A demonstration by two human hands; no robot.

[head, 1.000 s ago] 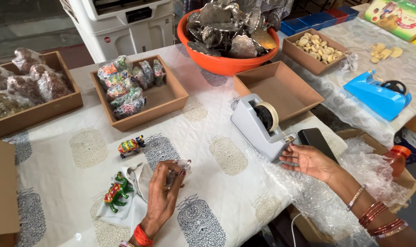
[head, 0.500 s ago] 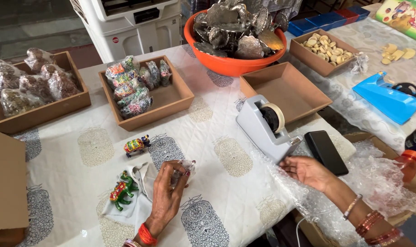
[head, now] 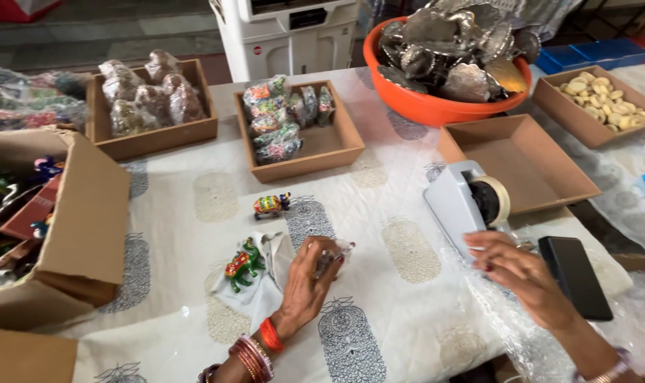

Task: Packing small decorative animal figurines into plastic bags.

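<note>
- Fingers of the left hand (head: 308,280) curl around a small bubble-wrapped bundle (head: 334,254), pinching it against the patterned tablecloth (head: 400,312).
- Right hand (head: 515,269) lies palm down, fingers loosely spread, on clear bubble wrap (head: 507,333), touching the base of the grey tape dispenser (head: 464,206) at its 12 o'clock.
- Green painted elephant figurine (head: 241,264) lies on a white cloth just at 9 o'clock of the left hand; a smaller painted figurine (head: 271,205) stands at 11 o'clock.
- Black phone (head: 574,276) lies just at 3 o'clock of the right hand.
- Wooden tray of wrapped bundles (head: 298,124) sits at 12 o'clock, an orange bowl (head: 436,106) at 1 o'clock.
</note>
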